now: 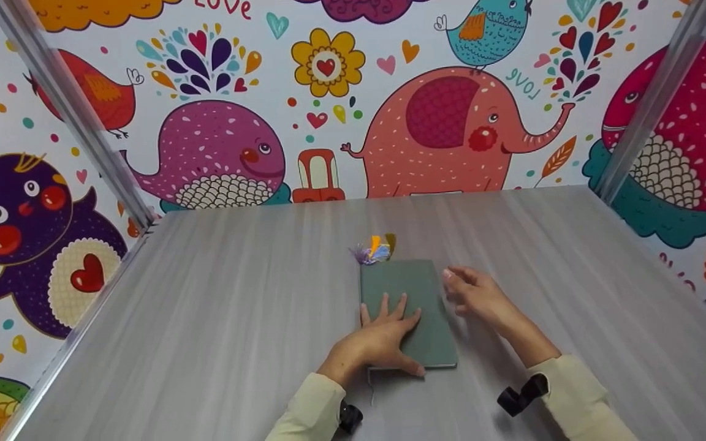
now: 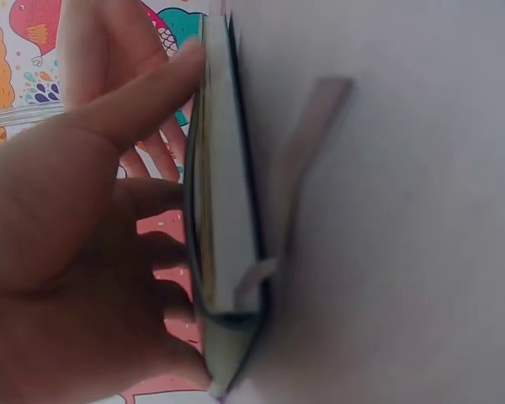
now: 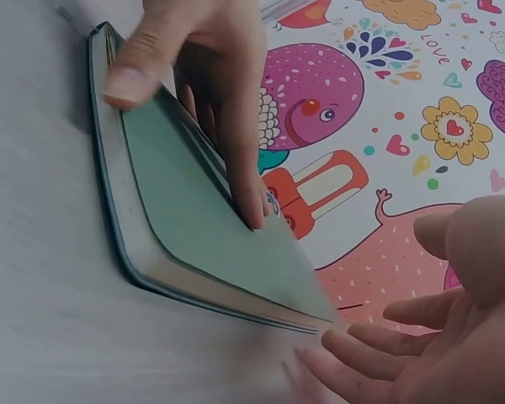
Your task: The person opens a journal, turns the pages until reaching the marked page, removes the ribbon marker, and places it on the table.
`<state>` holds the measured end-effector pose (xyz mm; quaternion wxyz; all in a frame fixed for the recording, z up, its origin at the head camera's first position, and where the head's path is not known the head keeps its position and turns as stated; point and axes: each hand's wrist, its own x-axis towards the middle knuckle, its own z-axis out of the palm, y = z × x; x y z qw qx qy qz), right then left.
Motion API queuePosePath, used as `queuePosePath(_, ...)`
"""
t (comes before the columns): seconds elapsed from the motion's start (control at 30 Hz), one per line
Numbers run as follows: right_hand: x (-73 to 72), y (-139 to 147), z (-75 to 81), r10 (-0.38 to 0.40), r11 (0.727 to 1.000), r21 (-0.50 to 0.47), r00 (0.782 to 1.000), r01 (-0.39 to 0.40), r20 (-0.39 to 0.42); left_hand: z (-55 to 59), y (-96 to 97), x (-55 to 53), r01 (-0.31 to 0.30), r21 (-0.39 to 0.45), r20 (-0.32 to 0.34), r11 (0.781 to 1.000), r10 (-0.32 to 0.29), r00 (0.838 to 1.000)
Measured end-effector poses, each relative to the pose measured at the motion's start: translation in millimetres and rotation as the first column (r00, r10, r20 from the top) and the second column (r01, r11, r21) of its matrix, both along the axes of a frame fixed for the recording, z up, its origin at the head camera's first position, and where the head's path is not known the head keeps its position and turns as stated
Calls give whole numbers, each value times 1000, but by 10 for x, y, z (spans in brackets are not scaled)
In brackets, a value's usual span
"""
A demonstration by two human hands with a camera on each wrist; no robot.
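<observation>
A closed green notebook (image 1: 408, 285) lies flat on the table, its page edges showing in the right wrist view. My left hand (image 1: 380, 340) rests on the cover with fingers spread and the thumb at the near edge. Just beyond the notebook's right edge, my right hand (image 1: 475, 300) hovers with fingers loosely bent and nothing in them. Colourful tabs and frayed strands (image 1: 377, 250) stick out past the top left corner. A thin ribbon marker (image 2: 307, 139) trails from the bottom of the pages.
The grey wood-grain table (image 1: 236, 306) stretches around the notebook. Behind it stands a wall (image 1: 328, 128) printed with cartoon animals, and metal posts (image 1: 74, 116) rise at the table's back corners. Black straps (image 1: 521, 395) hang at the wrists.
</observation>
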<state>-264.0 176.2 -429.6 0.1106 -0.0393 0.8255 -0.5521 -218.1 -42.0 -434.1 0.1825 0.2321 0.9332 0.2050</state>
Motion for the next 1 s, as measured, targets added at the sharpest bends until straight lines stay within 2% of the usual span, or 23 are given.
queuePosePath(0.2,11,-57,-24,-26,1000,18,997,25,79,4,6,-7,9,-12,8,1000,-9,1000)
queuePosePath(0.43,15,-98,-63,-29,999,42,992,24,125,-3,-6,-42,16,1,35,1000,-16,999)
queuePosePath(0.6,27,-114,-97,-21,999,45,992,16,123,-7,-7,-52,19,5,42,1000,-19,999)
queuePosePath(1.0,43,-159,-153,-107,994,16,991,106,78,-33,-23,-49,12,37,25,999,-12,1000)
